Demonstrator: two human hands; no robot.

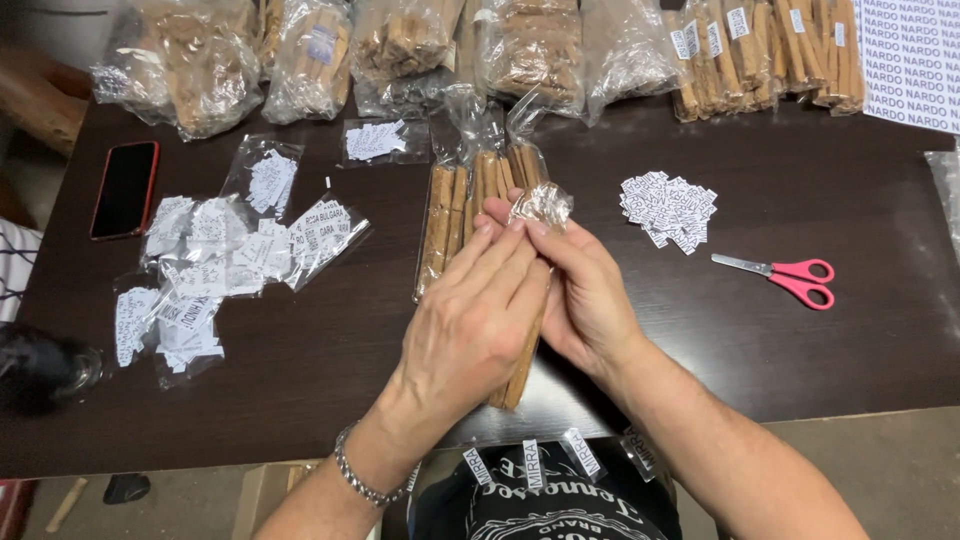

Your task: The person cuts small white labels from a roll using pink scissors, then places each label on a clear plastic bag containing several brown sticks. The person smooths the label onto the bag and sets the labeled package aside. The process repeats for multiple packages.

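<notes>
Silver chain bracelet (pixel 358 476), bare forearms

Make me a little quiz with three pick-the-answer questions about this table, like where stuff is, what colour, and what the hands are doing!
1. Where do the scissors lie?
A. right of the hands
B. on the phone
C. under the bags

2. What colour is the rim of the phone?
A. green
B. red
C. yellow

3. What are the left hand and the right hand doing?
A. resting flat
B. cutting paper
C. holding a clear packet of wooden sticks

Answers: 1 A, they lie on the dark table to the right. 2 B, its edge shows red. 3 C, both hands clasp the packet.
</notes>
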